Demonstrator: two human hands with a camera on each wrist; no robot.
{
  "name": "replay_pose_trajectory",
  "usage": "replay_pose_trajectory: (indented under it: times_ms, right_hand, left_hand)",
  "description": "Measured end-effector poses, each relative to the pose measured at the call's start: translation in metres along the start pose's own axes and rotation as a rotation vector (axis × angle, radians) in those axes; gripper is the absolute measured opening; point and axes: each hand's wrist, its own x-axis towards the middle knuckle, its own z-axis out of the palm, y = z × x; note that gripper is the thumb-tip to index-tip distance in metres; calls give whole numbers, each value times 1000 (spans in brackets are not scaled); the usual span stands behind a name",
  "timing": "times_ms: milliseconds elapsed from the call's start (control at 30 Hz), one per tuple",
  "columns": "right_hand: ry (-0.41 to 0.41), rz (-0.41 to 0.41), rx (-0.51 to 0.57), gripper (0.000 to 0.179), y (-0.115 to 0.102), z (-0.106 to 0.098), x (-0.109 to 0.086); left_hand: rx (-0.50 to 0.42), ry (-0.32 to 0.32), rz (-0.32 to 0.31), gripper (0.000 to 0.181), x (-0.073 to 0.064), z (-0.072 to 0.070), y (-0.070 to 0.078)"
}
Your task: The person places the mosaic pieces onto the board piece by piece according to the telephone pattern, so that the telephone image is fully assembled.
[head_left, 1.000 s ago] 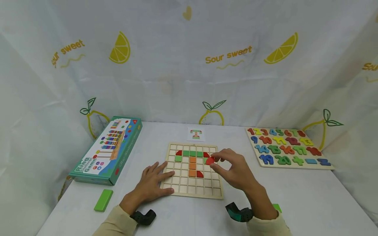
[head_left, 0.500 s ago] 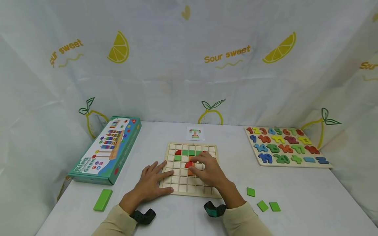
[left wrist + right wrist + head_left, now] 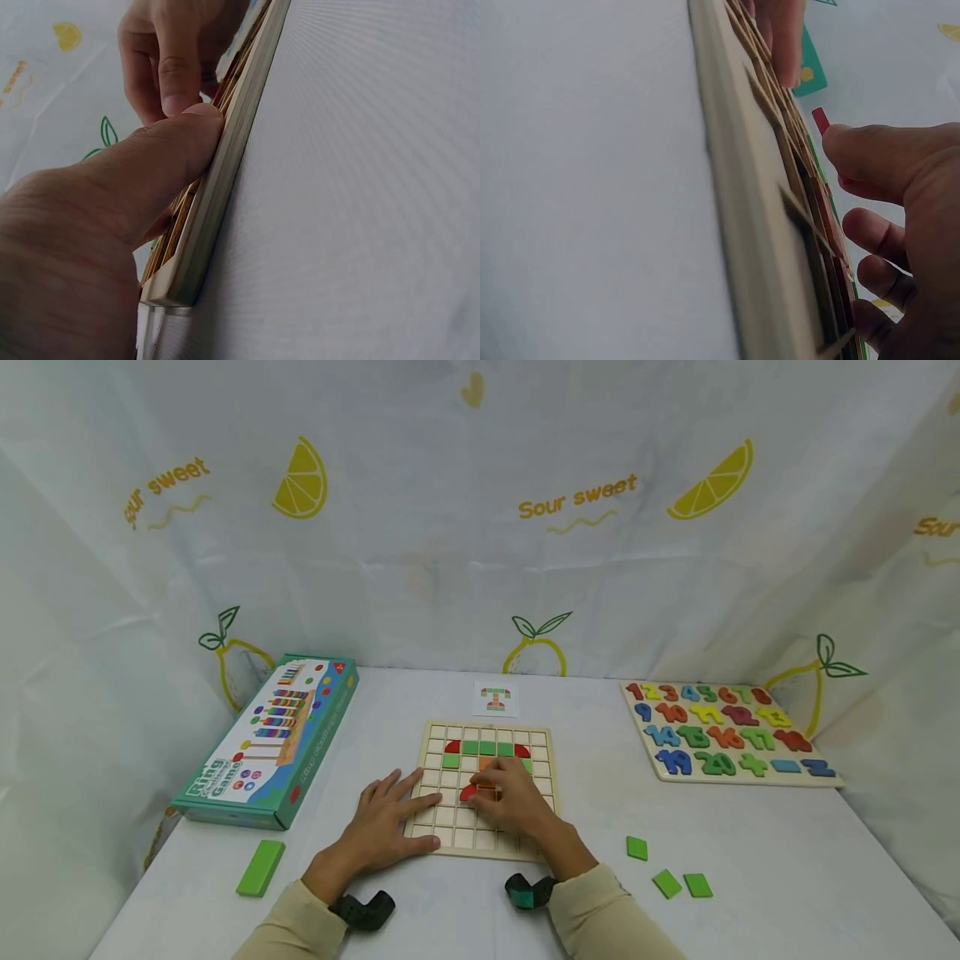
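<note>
My right hand (image 3: pixel 517 806) pinches a red quarter-round tile (image 3: pixel 468 792) between thumb and fingertips, low over the middle of a wooden grid board (image 3: pixel 464 838). In the right wrist view the red tile (image 3: pixel 821 121) juts past the thumb tip, above the grid. My left hand (image 3: pixel 381 823) lies with spread fingers on the board's left side, its thumb on the near edge in the left wrist view. Set in the grid's upper rows are red corner tiles (image 3: pixel 453 747) and green square tiles (image 3: pixel 487 748). An orange tile (image 3: pixel 485 763) shows below them; my right hand partly covers that column.
Behind the board lies a pattern card (image 3: pixel 495 699). A boxed game (image 3: pixel 273 735) and a green block (image 3: pixel 261 868) are on the left. To the right are a number puzzle (image 3: pixel 731 731) and loose green tiles (image 3: pixel 667 883).
My right hand has carried the red tile from the board's right side leftward to its middle, then slightly nearer and lower. Loose green tiles on the right came into sight. My left hand stays put.
</note>
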Motion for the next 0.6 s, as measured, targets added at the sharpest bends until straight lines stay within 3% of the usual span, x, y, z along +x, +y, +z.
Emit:
replay_pose_trajectory:
  times_ms: [433, 600]
  right_hand:
    - [-48, 93, -98, 21, -4, 4, 0]
    - [-30, 61, -96, 27, -7, -2, -2]
  left_hand:
    - [-4, 7, 3, 65, 0, 0, 0]
    - [-13, 7, 2, 65, -1, 1, -1]
